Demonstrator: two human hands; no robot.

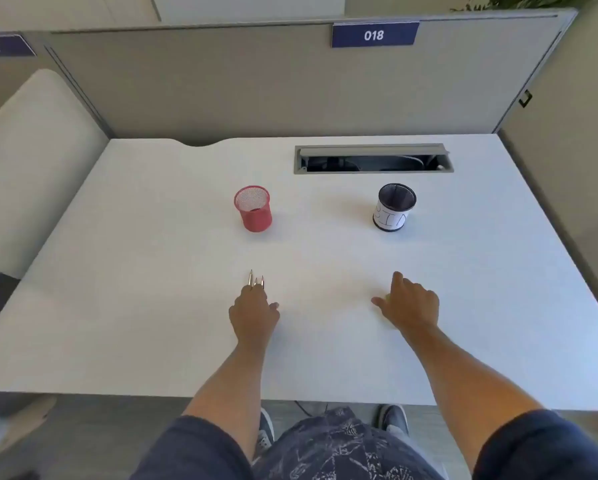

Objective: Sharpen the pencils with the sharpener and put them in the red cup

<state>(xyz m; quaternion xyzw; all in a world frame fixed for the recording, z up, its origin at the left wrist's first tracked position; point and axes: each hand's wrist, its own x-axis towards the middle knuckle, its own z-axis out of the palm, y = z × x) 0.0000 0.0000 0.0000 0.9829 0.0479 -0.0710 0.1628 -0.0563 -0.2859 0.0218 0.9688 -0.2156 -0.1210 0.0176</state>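
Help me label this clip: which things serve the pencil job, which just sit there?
Job: pencils under the left hand; red cup; small yellowish thing, perhaps the sharpener, under the right hand.
Idle: black cup; cable slot.

We see open white desk across the frame's centre; only a red cup upper-middle and a black cup to its right stand as obstacles.
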